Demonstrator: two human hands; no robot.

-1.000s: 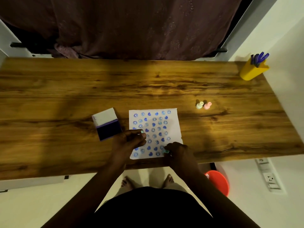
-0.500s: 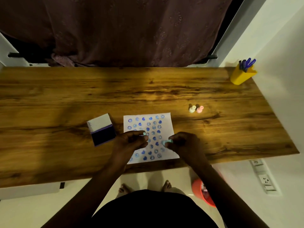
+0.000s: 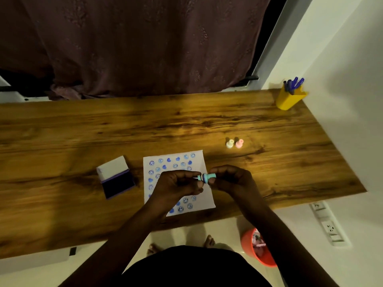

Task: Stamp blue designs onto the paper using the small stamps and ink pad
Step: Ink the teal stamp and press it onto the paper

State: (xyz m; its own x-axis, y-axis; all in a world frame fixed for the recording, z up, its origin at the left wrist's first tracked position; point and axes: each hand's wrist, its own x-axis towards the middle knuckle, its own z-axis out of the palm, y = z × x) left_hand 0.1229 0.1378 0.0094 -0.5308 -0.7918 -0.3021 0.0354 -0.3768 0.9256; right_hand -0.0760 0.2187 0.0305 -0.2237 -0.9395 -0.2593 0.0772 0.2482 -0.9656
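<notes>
Both hands are raised just above the paper (image 3: 198,162), which lies flat near the front edge of the wooden table (image 3: 186,125) and is covered in rows of blue hearts and smiley faces. The left hand (image 3: 176,185) pinches a small teal stamp (image 3: 199,177) in a closed fingertip grip; the right hand (image 3: 232,179) pinches a second teal stamp (image 3: 208,177) the same way. The two stamps lie sideways and meet end to end between the hands; whether they actually touch cannot be told. The ink pad (image 3: 117,179) sits open just left of the paper, lid tipped back, dark pad exposed. A cream stamp (image 3: 229,143) and a pink stamp (image 3: 239,143) stand upright side by side beyond the paper's far right corner. A yellow pen holder (image 3: 289,99) occupies the table's far right corner.
</notes>
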